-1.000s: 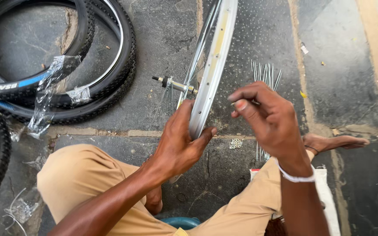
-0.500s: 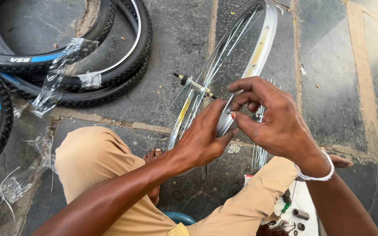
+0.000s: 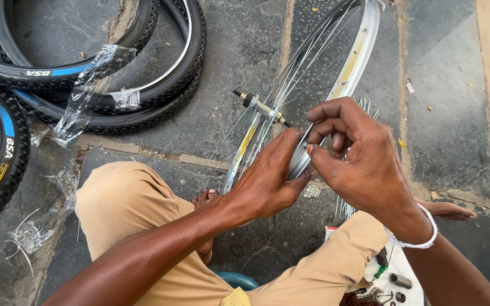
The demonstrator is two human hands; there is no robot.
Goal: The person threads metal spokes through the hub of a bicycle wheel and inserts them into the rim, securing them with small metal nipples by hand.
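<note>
Nearest, at the bottom right, a white cloth [image 3: 406, 272] lies on the floor with small dark metal parts [image 3: 395, 281] on it, partly under the right forearm. The person's knees in tan trousers [image 3: 123, 204] spread to both sides, and bare toes [image 3: 205, 199] show between them.

Just beyond, the left hand [image 3: 270, 181] wraps its fingers [image 3: 290, 148] closed around the near edge of a silver bicycle wheel rim [image 3: 358, 59], gripping it from the left. The right hand [image 3: 364, 158], with a white band [image 3: 421, 241] at the wrist, sits just right of the rim with thumb and forefinger pinched together against it; whatever small piece they hold is too small to tell. The rim stands on edge on the stone floor [image 3: 443, 113], tilting away to the far right. Its hub axle [image 3: 259, 106] sticks out to the left among thin spokes.

Loose spokes [image 3: 358, 110] lie on the floor right of the rim, behind the right hand.

At the far left, black tyres [image 3: 160, 85] lie stacked, with scraps of clear plastic wrap [image 3: 86, 85] on them.
</note>
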